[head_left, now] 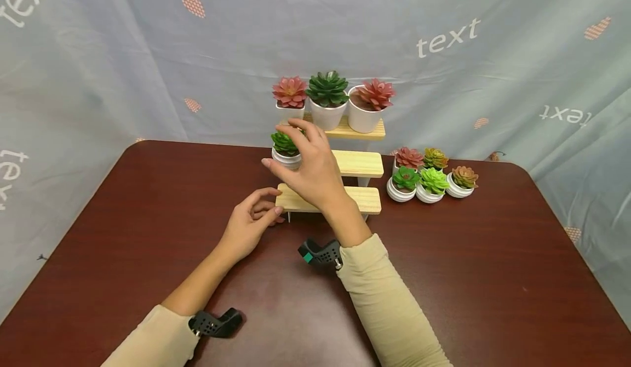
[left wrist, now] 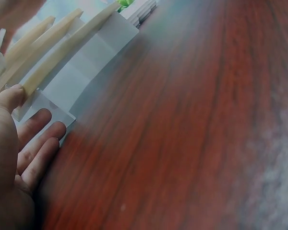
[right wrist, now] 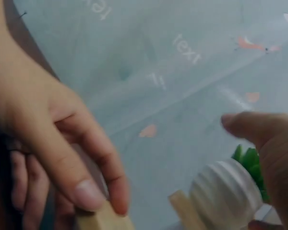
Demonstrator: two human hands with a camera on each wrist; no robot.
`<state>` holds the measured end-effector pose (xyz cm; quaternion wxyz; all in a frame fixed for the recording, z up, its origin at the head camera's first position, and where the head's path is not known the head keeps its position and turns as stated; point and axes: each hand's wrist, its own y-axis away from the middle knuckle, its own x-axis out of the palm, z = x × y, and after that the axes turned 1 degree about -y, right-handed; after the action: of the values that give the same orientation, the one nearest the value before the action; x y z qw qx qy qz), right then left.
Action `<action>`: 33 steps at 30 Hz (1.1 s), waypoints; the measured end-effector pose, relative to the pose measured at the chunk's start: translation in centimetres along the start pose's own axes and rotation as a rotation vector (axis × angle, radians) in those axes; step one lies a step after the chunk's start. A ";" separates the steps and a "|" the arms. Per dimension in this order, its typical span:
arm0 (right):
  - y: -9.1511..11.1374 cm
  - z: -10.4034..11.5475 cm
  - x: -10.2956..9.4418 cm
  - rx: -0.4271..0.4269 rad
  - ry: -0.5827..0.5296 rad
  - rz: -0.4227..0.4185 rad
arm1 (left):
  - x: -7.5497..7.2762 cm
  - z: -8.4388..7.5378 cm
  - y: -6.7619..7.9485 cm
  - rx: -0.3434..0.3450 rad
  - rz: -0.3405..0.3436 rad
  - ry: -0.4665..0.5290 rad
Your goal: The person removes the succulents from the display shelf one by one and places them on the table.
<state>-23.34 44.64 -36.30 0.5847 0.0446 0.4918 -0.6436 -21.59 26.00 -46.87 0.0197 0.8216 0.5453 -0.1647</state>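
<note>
A three-tier stand (head_left: 362, 198) with pale wooden shelves and see-through supports stands at the back of the table. My left hand (head_left: 248, 224) holds the left end of its lowest shelf, with thumb and index finger at the wood (right wrist: 110, 218). In front of the middle shelf's left end is my right hand (head_left: 315, 170), its thumb and fingers spread apart and nothing gripped. Behind that hand, a green succulent in a ribbed white pot (head_left: 287, 158) sits on the middle shelf, partly hidden. The right wrist view shows this pot (right wrist: 225, 194) close to the fingers.
On the top shelf stand a pink succulent (head_left: 290, 92), a dark green one (head_left: 327, 89) and a red one (head_left: 376, 94), all in white pots. Several small potted succulents (head_left: 430, 183) cluster right of the stand. A printed curtain (head_left: 305, 22) hangs behind the brown table (head_left: 468, 279).
</note>
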 end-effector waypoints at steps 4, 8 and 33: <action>0.2 -0.1 0.7 0.022 0.030 0.033 | -0.1 -0.1 0.0 0.004 0.003 0.005; 0.3 0.0 1.2 0.042 0.031 0.008 | -0.1 -0.2 0.0 0.006 -0.001 0.009; 5.1 -3.4 -3.5 0.053 -0.071 -0.227 | 0.1 -0.2 -0.2 -0.010 0.001 0.006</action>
<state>-19.98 50.32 -38.83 0.5237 -0.0190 0.4554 -0.7197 -21.66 26.18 -46.73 0.0223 0.8223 0.5457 -0.1596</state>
